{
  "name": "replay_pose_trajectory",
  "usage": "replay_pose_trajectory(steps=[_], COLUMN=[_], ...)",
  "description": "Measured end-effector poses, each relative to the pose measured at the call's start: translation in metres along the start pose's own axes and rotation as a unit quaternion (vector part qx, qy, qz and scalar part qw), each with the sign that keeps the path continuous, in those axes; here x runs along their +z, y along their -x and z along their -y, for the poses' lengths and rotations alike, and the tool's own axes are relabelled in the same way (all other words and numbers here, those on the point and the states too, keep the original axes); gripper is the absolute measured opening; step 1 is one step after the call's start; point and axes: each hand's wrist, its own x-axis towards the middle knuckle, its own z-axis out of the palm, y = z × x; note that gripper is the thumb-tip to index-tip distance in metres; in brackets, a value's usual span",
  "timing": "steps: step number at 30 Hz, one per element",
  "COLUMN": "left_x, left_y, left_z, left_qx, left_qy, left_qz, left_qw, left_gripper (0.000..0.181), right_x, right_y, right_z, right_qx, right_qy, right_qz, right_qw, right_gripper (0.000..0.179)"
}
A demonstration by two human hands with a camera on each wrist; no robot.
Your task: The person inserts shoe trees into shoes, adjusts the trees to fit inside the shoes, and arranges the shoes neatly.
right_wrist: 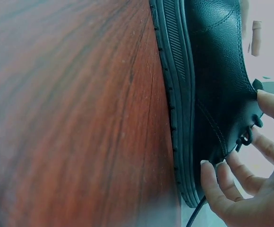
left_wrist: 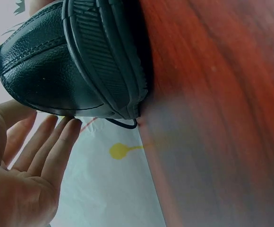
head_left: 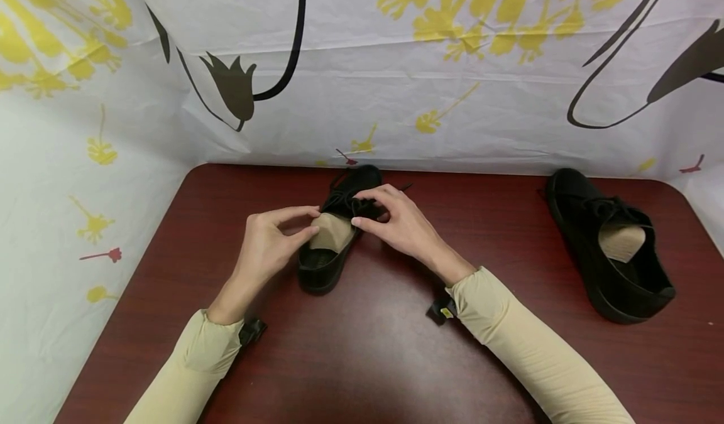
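A black lace-up shoe (head_left: 322, 278) stands on the table between both hands, toe pointing away, a tan insert (head_left: 331, 233) in its opening. My left hand (head_left: 264, 248) touches the left edge of that opening, thumb and forefinger apart. In the left wrist view, the left fingers (left_wrist: 56, 156) stretch nearly straight to the shoe's side (left_wrist: 38, 71). My right hand (head_left: 404, 223) holds the lace flap on the right side. The right wrist view shows the right thumb (right_wrist: 269, 104) at the flap's edge, with bent fingers against the side and by the laces (right_wrist: 246, 135).
A second black shoe (head_left: 582, 248), also with a tan insert (head_left: 622, 242), stands at the right of the dark red table (head_left: 362, 361). Behind the table hangs a white patterned cloth (head_left: 351, 103), which also covers the left side (head_left: 45, 235).
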Motion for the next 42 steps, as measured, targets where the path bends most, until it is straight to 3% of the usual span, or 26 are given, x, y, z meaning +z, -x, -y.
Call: replay_pose_trajectory(steps=[10, 20, 42], left_x=[0.000, 0.000, 0.004], left_y=[-0.001, -0.004, -0.012], left_z=[0.001, 0.004, 0.010], left_qx=[-0.018, -0.044, -0.030], left_qy=[0.038, 0.032, -0.006], left_qz=[0.015, 0.042, 0.045], left_qw=[0.9990, 0.9976, 0.9985], left_gripper=[0.026, 0.034, 0.031], right_x=[0.000, 0.000, 0.001], right_y=[-0.001, 0.001, 0.001], right_z=[0.001, 0.002, 0.002], right_qx=[0.002, 0.007, 0.011], right_qy=[0.004, -0.010, -0.011], right_qz=[0.001, 0.006, 0.006], right_qw=[1.0000, 0.9999, 0.9999], right_gripper=[0.041, 0.040, 0.039])
